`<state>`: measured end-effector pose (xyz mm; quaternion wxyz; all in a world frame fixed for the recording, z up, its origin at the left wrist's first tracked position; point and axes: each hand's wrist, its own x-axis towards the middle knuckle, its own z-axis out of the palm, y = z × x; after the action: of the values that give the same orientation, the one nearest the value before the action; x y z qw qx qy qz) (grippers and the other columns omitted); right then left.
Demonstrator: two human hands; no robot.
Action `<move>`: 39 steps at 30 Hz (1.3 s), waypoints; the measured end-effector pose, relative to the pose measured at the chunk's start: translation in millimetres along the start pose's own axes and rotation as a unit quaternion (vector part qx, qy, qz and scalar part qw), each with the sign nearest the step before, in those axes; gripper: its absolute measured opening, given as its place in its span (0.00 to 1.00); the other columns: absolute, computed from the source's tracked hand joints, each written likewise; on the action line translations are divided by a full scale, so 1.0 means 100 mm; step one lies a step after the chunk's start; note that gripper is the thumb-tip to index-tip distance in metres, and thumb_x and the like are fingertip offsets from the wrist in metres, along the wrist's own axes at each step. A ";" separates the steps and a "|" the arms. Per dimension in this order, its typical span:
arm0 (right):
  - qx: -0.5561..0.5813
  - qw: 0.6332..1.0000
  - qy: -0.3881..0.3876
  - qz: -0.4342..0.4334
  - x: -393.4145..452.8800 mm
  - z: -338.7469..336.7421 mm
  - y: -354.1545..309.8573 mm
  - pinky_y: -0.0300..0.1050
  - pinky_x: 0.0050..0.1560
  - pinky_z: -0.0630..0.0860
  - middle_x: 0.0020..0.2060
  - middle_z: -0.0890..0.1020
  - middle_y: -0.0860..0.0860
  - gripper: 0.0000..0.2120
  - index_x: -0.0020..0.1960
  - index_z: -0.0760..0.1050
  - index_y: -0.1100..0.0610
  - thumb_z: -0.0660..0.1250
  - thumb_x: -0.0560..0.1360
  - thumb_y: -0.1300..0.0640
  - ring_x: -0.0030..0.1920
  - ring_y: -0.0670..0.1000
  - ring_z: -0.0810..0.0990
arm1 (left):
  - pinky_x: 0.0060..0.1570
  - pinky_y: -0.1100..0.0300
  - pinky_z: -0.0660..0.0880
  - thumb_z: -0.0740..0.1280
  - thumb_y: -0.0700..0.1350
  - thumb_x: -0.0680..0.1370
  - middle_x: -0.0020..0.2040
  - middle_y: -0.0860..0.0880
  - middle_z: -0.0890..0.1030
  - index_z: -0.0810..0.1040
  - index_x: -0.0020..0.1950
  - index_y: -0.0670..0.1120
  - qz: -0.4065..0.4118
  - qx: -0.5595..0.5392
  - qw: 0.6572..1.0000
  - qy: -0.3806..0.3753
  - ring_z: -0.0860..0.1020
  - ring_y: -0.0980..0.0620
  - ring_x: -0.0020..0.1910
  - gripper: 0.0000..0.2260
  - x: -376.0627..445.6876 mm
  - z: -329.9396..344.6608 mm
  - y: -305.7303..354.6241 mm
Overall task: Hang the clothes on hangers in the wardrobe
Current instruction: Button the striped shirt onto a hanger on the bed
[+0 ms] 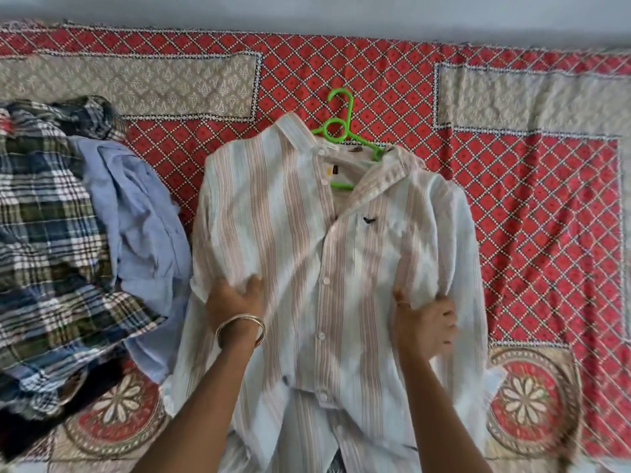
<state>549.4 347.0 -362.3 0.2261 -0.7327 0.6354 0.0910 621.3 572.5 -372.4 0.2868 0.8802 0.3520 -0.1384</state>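
Shirt: the striped shirt [327,268] lies flat on the bed cover [532,206], front up, with the green hanger [336,126] inside its collar and the hook pointing to the far edge
Left grip: the left hand [235,302] pinches the cloth at the shirt's left side
Right grip: the right hand [425,322] is curled around a fold at the right side
Free room: bare cover lies to the right of the shirt
Beside: the blue shirt [143,213] touches it, and the plaid shirt [47,213] is cut off at the left edge
Hidden: the hanger's arms are under the cloth
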 end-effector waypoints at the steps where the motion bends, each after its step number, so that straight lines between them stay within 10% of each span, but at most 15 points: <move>1: -0.014 1.000 -0.013 -0.005 -0.03 -0.01 0.08 0.61 0.63 0.64 0.63 0.71 0.63 0.35 0.66 0.66 0.64 0.71 0.71 0.42 0.65 0.65 0.68 | 0.48 0.45 0.74 0.71 0.52 0.73 0.51 0.33 0.79 0.74 0.55 0.34 0.018 0.007 1.000 0.008 0.77 0.33 0.50 0.23 -0.03 -0.02 0.01; 8: 0.233 0.969 -0.016 -0.076 -0.13 -0.29 0.21 0.42 0.39 0.63 0.40 0.77 0.54 0.09 0.52 0.73 0.63 0.62 0.80 0.56 0.44 0.59 0.76 | 0.48 0.49 0.70 0.61 0.47 0.81 0.49 0.31 0.79 0.76 0.52 0.30 0.052 -0.111 0.991 0.046 0.77 0.35 0.50 0.18 -0.05 -0.21 0.26; 14: 0.192 0.954 0.082 -0.216 -0.36 -0.54 0.32 0.38 0.39 0.67 0.37 0.79 0.53 0.03 0.47 0.79 0.65 0.68 0.75 0.65 0.38 0.49 0.77 | 0.50 0.46 0.70 0.61 0.45 0.80 0.50 0.30 0.77 0.78 0.51 0.30 0.180 -0.025 0.975 0.130 0.75 0.33 0.51 0.17 -0.35 -0.50 0.35; 17: 0.304 0.933 -0.042 -0.186 -0.41 -0.58 0.25 0.34 0.32 0.65 0.34 0.74 0.49 0.08 0.47 0.72 0.60 0.62 0.81 0.56 0.31 0.39 0.71 | 0.40 0.54 0.66 0.62 0.43 0.79 0.38 0.36 0.75 0.77 0.42 0.30 0.266 -0.113 0.952 0.104 0.73 0.41 0.38 0.16 -0.38 -0.55 0.37; 21: 0.456 0.841 -0.290 -0.035 -0.38 -0.59 0.37 0.50 0.46 0.80 0.52 0.82 0.53 0.22 0.60 0.74 0.58 0.67 0.75 0.43 0.49 0.53 0.81 | 0.46 0.61 0.65 0.58 0.47 0.83 0.52 0.36 0.78 0.76 0.57 0.35 0.077 -0.235 0.968 -0.031 0.75 0.42 0.51 0.15 -0.36 -0.65 0.25; 26: 0.275 0.872 -0.403 0.032 -0.26 -0.75 0.88 0.55 0.36 0.82 0.43 0.85 0.61 0.13 0.53 0.79 0.67 0.72 0.70 0.64 0.39 0.60 0.85 | 0.60 0.56 0.70 0.75 0.47 0.71 0.66 0.43 0.73 0.65 0.72 0.39 -0.024 -0.083 0.976 -0.202 0.73 0.43 0.64 0.34 -0.24 -0.78 -0.42; 30: -0.002 0.943 -0.331 0.012 -0.37 -0.58 1.27 0.59 0.47 0.81 0.44 0.83 0.58 0.24 0.58 0.75 0.66 0.78 0.66 0.59 0.43 0.60 0.83 | 0.61 0.46 0.70 0.79 0.50 0.66 0.66 0.35 0.71 0.63 0.70 0.35 -0.042 0.149 0.961 -0.230 0.72 0.36 0.63 0.41 -0.22 -0.78 -0.89; 33: -0.184 0.974 -0.113 -0.073 -0.61 -0.38 1.24 0.54 0.52 0.74 0.54 0.74 0.60 0.30 0.66 0.60 0.61 0.72 0.71 0.57 0.54 0.62 0.74 | 0.51 0.41 0.72 0.78 0.48 0.66 0.60 0.35 0.72 0.63 0.70 0.40 0.043 0.233 0.971 -0.028 0.73 0.34 0.57 0.38 -0.48 -0.67 -0.89; 36: -0.143 0.962 0.034 -0.228 -0.81 -0.27 0.93 0.56 0.50 0.71 0.55 0.72 0.63 0.22 0.60 0.67 0.59 0.69 0.68 0.66 0.54 0.63 0.71 | 0.46 0.42 0.71 0.72 0.39 0.67 0.56 0.37 0.72 0.70 0.67 0.45 0.218 0.296 0.923 0.116 0.72 0.38 0.50 0.29 -0.74 -0.49 -0.73; 39: -0.044 0.944 -0.033 -0.327 -0.92 -0.12 0.56 0.54 0.51 0.67 0.53 0.74 0.61 0.20 0.54 0.76 0.61 0.65 0.65 0.74 0.55 0.62 0.70 | 0.39 0.47 0.73 0.74 0.30 0.59 0.51 0.40 0.75 0.81 0.52 0.45 0.389 0.228 0.890 0.070 0.73 0.38 0.45 0.23 -0.73 -0.35 -0.53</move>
<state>476.6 418.5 -325.4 0.2321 -0.9058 0.3487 0.0638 534.1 585.3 -333.2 0.0834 0.9952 -0.0404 -0.0308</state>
